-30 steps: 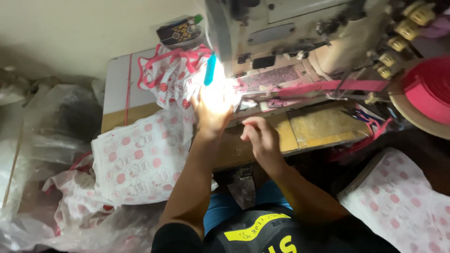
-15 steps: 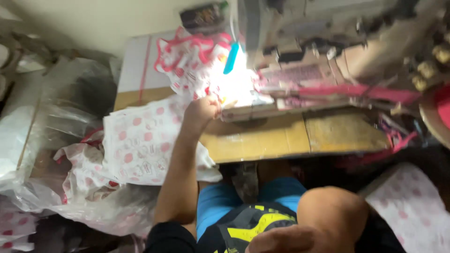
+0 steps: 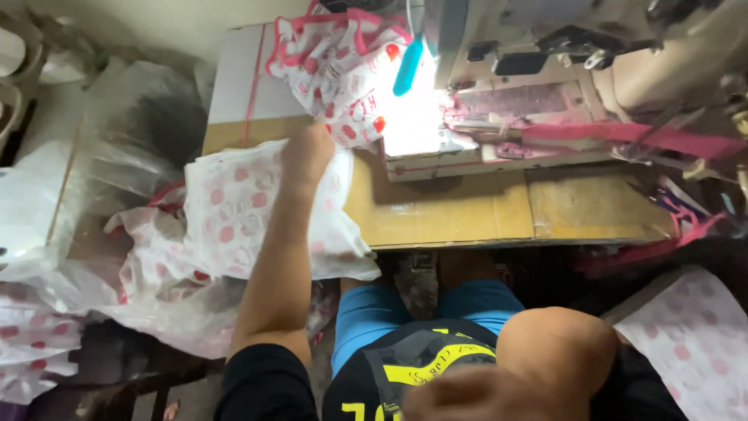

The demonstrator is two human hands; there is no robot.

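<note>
My left hand [image 3: 308, 152] lies on a white fabric piece with pink dots [image 3: 234, 210] that hangs over the left end of the wooden sewing table [image 3: 467, 206]. Its fingers curl into the cloth and are hidden. Just beyond it lie dotted pieces with pink trim [image 3: 343, 54], beside the brightly lit needle area [image 3: 417, 117] of the sewing machine [image 3: 545, 47]. My right arm is bent, with the elbow [image 3: 557, 343] raised over my lap. My right hand [image 3: 460, 394] is a blur at the bottom edge, away from the table.
A pink binding strip [image 3: 623, 136] runs along the machine bed. A teal handle [image 3: 407, 66] hangs near the light. Clear plastic bags [image 3: 132, 132] and more dotted cloth [image 3: 47, 343] pile up on the left. Another dotted stack [image 3: 693, 343] sits at lower right.
My left hand has drawn back from the needle area to the dotted fabric at the table's left. My right hand has left the table and come up close to the camera.
</note>
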